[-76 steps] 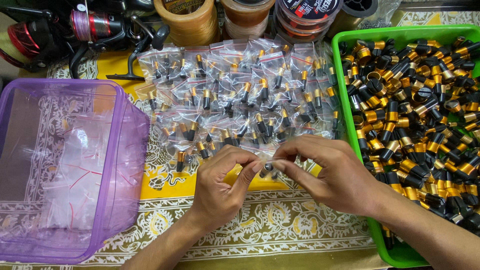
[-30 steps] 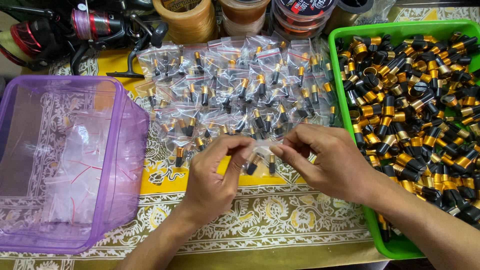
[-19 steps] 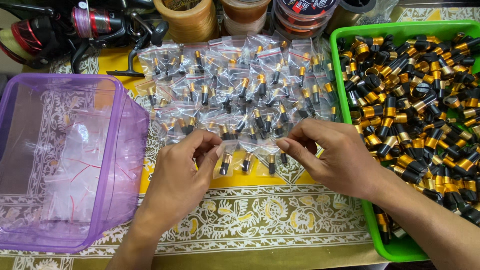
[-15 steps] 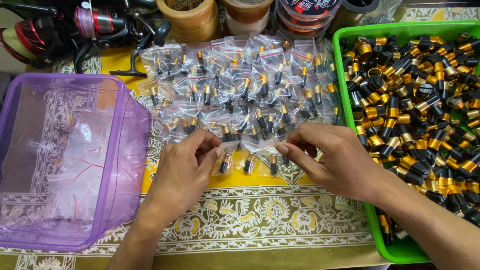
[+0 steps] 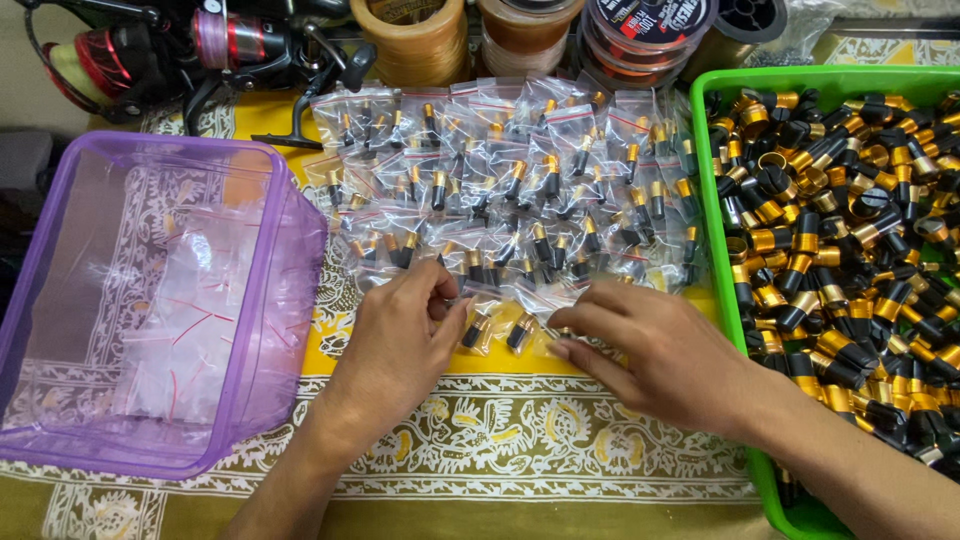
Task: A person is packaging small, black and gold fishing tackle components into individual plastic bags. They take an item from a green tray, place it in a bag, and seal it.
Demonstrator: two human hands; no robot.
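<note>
head view, left hand [image 5: 400, 335] and right hand [image 5: 655, 350] seemingly pinching small bag [image 5: 500, 325]

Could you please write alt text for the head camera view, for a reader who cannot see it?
Two bare hands, left hand and right hand, touch small clear bags of black-and-gold caps at the near edge of a spread of such bags. A purple tub sits left, a green tray of loose caps right.

— Hidden under the right hand [image 5: 660, 355]: part of the front row of small clear bags [image 5: 500, 330].
— Cut off at the right and bottom edges: green tray [image 5: 745, 440]. Fishing reels [image 5: 150, 50] clipped at the top.
</note>
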